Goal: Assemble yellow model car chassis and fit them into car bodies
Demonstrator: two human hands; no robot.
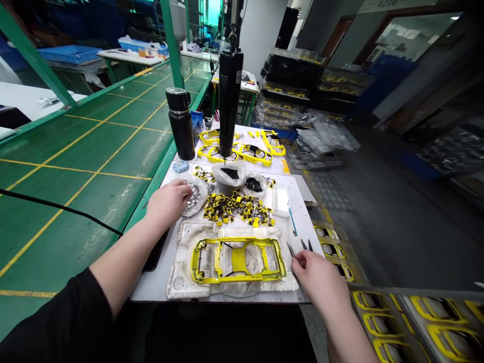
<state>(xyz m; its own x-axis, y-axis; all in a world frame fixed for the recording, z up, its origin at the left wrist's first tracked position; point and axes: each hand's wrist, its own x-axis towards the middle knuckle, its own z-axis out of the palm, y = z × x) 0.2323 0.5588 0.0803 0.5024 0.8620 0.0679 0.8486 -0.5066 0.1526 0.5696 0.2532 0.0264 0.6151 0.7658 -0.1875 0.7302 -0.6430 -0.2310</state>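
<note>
Tweezers [299, 247] sit pinched in the right hand [316, 283] from what I can read on my feed: the fingers [302, 263] close around them and the steel points stick out past the fingertips, just beside the yellow car-body frame [238, 261]. That frame lies flat in a white foam cradle [189, 252], directly in front of the person and between the two hands, with black wires crossing its opening. The left hand [168, 204] rests on a clear plastic bag of small silver parts [195, 195], but from here I can't tell whether it's gripping the bag or only lying on it. A dark phone [155, 254] lies partly under the left forearm, at the edge of the white work board [298, 217]. Past the cradle I see a heap of small yellow parts with black leads [238, 209], a blue-handled brush [292, 222], and two bags of black parts [230, 174] [253, 185]. Farther up the board, more yellow frames [242, 151] lie under a hanging electric screwdriver [229, 101], beside a black insulated bottle [181, 123]. A green conveyor belt [113, 146] runs along the left, and stacked trays of yellow frames [291, 85] stand in the distance on the right.
</note>
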